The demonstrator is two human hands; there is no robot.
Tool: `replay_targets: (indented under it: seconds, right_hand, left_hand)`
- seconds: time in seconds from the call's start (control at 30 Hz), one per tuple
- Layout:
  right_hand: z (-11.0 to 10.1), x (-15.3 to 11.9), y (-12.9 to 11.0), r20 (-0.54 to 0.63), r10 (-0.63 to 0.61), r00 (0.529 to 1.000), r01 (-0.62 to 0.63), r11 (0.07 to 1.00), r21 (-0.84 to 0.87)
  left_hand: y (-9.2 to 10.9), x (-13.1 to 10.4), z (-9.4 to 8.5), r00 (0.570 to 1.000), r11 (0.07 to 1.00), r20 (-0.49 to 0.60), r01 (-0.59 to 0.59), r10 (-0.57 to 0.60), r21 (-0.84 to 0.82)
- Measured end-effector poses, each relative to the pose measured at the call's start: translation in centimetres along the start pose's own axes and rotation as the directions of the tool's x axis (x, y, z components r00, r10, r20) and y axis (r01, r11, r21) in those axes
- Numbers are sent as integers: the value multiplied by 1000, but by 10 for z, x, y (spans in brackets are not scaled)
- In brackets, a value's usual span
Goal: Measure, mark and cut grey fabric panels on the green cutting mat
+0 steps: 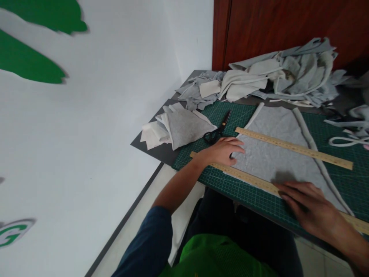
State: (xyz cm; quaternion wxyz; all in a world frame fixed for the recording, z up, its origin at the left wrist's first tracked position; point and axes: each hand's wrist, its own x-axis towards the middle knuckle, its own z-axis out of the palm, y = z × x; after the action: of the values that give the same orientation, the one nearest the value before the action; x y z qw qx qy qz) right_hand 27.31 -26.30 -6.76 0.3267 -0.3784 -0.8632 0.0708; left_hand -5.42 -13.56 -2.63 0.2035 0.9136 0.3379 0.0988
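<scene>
A piece of grey fabric [268,150] with thick pale edges lies flat on the green cutting mat [302,115]. One wooden ruler [291,146] crosses its middle. A second wooden ruler [248,177] runs along its near edge. My left hand [226,150] rests at the fabric's left edge, over the near ruler, with fingers bent and the thumb apart. Further right, my right hand [314,209] lies over the near ruler, its fingers stretched left onto it. Black scissors [220,129] lie just beyond my left hand, touched by neither hand.
Folded grey fabric pieces [187,125] are stacked at the table's left corner. A large heap of grey and cream fabric [302,73] lies along the back, by a reddish-brown wooden panel [273,27]. More scraps and a pale loop [346,141] are at right. A white wall [115,96] borders the left.
</scene>
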Motion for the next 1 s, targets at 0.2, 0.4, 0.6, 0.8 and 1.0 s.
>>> replay_targets:
  seconds: [0.2, 0.4, 0.6, 0.8, 1.0]
  right_hand:
    - [-2, 3, -2, 12, -42, 999, 42, 999, -32]
    - [-2, 2, -2, 7, -47, 999, 48, 998, -34]
    - [-1, 0, 0, 7, -27, 1000, 27, 999, -24]
    - [1, -12, 5, 31, 42, 999, -40, 998, -47]
    - [4, -18, 11, 33, 56, 998, -55, 998, -38]
  left_hand:
    - [1, -1, 0, 1000, 1000, -4, -1, 1, 7]
    - [3, -1, 0, 1000, 1000, -7, -5, 6, 31]
    - [3, -2, 0, 1000, 1000, -15, -3, 3, 1]
    - [2, -1, 0, 1000, 1000, 2, -2, 2, -18]
    - [1, -1, 2, 1000, 999, 9, -1, 1, -36]
